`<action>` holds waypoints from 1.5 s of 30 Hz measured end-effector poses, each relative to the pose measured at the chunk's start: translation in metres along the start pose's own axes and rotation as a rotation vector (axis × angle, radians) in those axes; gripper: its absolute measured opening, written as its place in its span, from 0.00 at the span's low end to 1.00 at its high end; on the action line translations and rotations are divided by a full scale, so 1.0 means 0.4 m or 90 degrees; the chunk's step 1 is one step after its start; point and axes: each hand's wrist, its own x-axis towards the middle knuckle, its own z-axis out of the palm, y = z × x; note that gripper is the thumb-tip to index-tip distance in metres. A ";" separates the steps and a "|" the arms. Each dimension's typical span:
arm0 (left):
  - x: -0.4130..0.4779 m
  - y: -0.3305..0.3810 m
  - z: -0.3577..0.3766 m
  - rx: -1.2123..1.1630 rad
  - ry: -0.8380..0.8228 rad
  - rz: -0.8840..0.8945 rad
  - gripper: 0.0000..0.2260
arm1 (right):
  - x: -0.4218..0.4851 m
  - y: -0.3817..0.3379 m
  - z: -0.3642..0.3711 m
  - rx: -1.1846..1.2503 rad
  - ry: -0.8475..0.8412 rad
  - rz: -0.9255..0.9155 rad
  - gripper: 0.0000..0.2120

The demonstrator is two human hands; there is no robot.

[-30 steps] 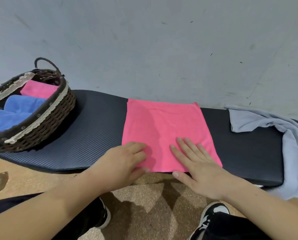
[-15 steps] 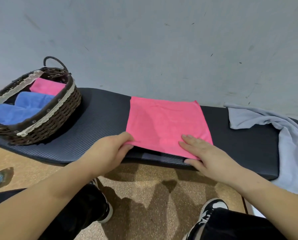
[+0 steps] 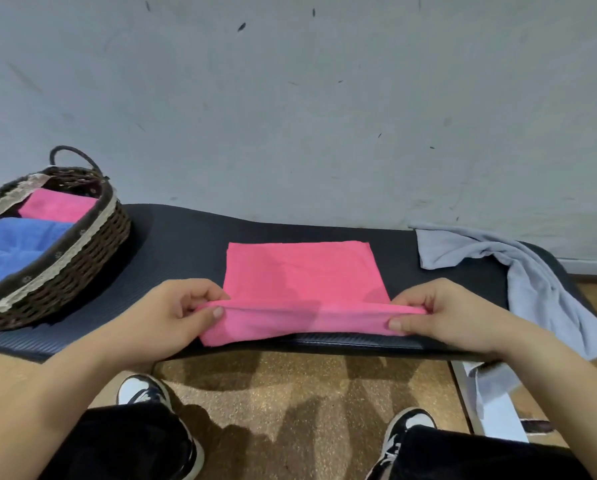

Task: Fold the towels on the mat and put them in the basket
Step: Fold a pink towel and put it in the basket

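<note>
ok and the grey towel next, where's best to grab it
Probably take the grey towel by its left edge, the only part lying flat on the mat: pinch both corners there, coming from above. The rest is bunched and hangs over the mat's right end, so gripping there would likely lift a tangle.

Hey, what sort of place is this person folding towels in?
Probably a plain indoor room, perhaps a home or exercise corner: a dark ribbed mat, a bare scuffed grey wall and a speckled brown floor.
</note>
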 end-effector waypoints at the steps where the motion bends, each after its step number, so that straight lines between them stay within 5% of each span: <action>1: 0.002 0.003 -0.004 -0.029 -0.015 -0.012 0.05 | -0.003 0.005 -0.004 0.048 -0.009 0.009 0.06; 7: 0.057 0.037 -0.006 -0.074 -0.003 -0.088 0.05 | 0.050 0.012 -0.005 0.287 0.107 0.096 0.10; 16: 0.214 -0.025 -0.006 0.180 0.139 -0.091 0.01 | 0.268 0.047 -0.004 0.019 0.329 0.155 0.08; 21: 0.254 -0.063 0.024 0.310 0.094 -0.090 0.11 | 0.290 0.055 0.003 -0.201 0.289 0.207 0.03; 25: 0.273 -0.044 0.023 0.332 0.033 -0.125 0.23 | 0.281 0.058 0.010 -0.239 0.307 0.190 0.12; 28: 0.278 -0.029 0.027 0.299 -0.008 -0.187 0.23 | 0.260 0.032 0.030 -0.283 0.328 0.073 0.19; 33: 0.271 -0.009 0.026 0.321 -0.030 -0.264 0.11 | 0.231 -0.017 0.109 -0.390 0.068 -0.003 0.40; 37: 0.244 0.002 0.019 0.236 0.039 -0.234 0.13 | 0.227 -0.001 0.135 -0.462 -0.074 0.088 0.43; 41: 0.205 0.017 0.006 0.055 0.128 -0.182 0.10 | 0.234 0.005 0.153 -0.472 -0.062 0.100 0.40; 45: 0.189 0.004 -0.001 0.029 0.221 -0.150 0.08 | 0.236 -0.014 0.213 -0.485 -0.009 0.089 0.39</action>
